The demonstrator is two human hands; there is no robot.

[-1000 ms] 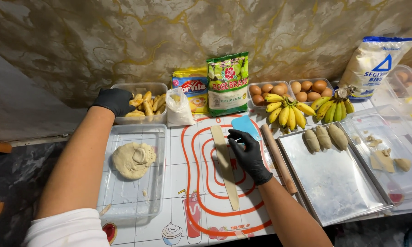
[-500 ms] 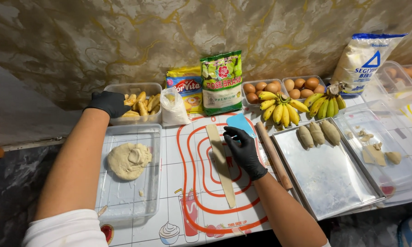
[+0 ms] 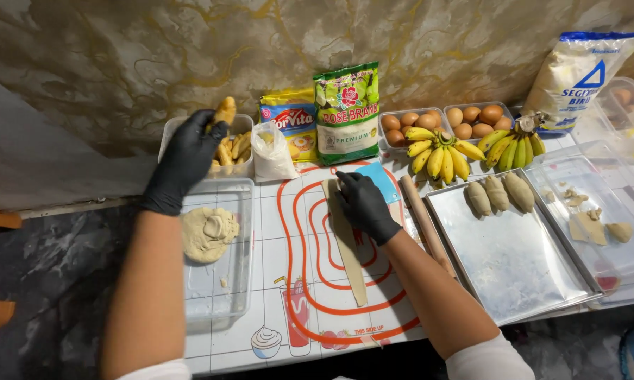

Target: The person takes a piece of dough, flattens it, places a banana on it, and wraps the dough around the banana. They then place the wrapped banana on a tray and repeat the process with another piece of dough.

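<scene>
My left hand point(image 3: 186, 158), in a black glove, holds a peeled banana point(image 3: 224, 110) just above the clear tub of peeled bananas point(image 3: 234, 149) at the back left. My right hand point(image 3: 365, 204), also gloved, rests on the top end of a long thin dough strip point(image 3: 348, 248) lying on the white mat with red loops point(image 3: 296, 232). A blue scraper point(image 3: 381, 179) lies just behind this hand. A clear tray point(image 3: 218, 281) beside the mat holds a lump of dough point(image 3: 208, 232).
A wooden rolling pin point(image 3: 424, 222) lies right of the mat. A metal tray point(image 3: 514, 253) carries three wrapped dough pieces point(image 3: 498, 193). Behind stand bags of ingredients point(image 3: 346, 112), egg tubs point(image 3: 436, 121), banana bunches point(image 3: 472, 148) and a flour sack point(image 3: 577, 74). Clear trays point(image 3: 598, 218) sit at right.
My left hand has lifted a peeled banana out of the tub. My right hand stays on the dough strip.
</scene>
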